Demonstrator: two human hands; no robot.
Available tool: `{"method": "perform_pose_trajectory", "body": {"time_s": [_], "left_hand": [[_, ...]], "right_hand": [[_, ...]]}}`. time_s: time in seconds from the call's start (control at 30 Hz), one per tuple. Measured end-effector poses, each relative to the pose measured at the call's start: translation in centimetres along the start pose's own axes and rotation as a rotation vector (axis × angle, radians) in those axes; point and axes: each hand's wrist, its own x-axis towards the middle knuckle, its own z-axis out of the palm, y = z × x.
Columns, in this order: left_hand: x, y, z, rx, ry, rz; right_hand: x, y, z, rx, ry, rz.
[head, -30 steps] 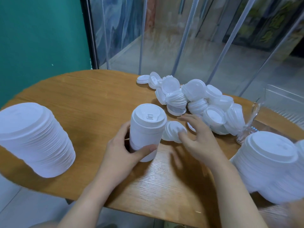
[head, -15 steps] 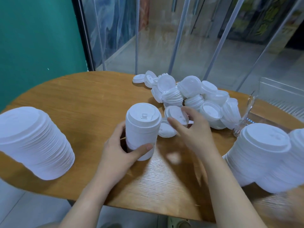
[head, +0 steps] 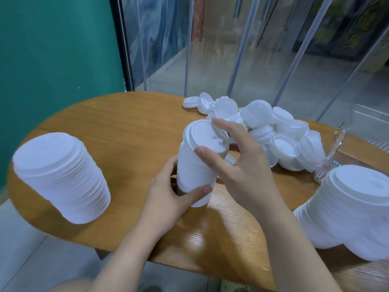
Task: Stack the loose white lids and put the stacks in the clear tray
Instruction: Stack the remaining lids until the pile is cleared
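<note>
A tall stack of white lids [head: 194, 165] stands at the middle of the wooden table [head: 126, 127]. My left hand [head: 168, 197] grips its lower part with fingers and thumb curled round it. My right hand [head: 237, 165] holds a single white lid [head: 203, 133] tilted on top of that stack, pinched between thumb and fingertips. A heap of loose white lids [head: 273, 133] lies behind my right hand. The clear tray [head: 368, 119] shows at the far right edge, partly cut off.
A wide finished stack of lids [head: 63, 180] leans at the table's left front. More big stacks [head: 347, 207] stand at the right front. A clear plastic piece [head: 334, 152] stands between the heap and those stacks. The table edge runs close to my body.
My right hand picked a lid out of the heap and brought it left and up onto the top of the middle stack. My left hand kept its grip on that stack.
</note>
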Motion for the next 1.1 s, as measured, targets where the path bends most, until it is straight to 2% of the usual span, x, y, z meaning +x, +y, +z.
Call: {"method": "perform_pose_trajectory", "body": {"time_s": [0.43,0.77,0.9,0.97,1.1], "left_hand": [[0.1,0.2,-0.1,-0.017,-0.006,-0.014],[0.1,0.1,-0.3,0.004,-0.009,-0.006],[0.1,-0.2,-0.8,0.028,-0.005,-0.005],[0.1,-0.4,-1.1,0.045,0.007,-0.006],[0.0,-0.6,-1.9,0.06,0.03,-0.019]], "right_hand": [[0.1,0.9,0.7,-0.099,-0.073,0.028],[-0.1,1.0,0.1,-0.033,-0.113,0.049],[0.4,2.6,-1.0,0.019,0.027,-0.053],[0.7,4.8,-1.5,-0.021,0.06,-0.021],[0.8,8.6,-2.0,-0.3,-0.161,0.156]]}}
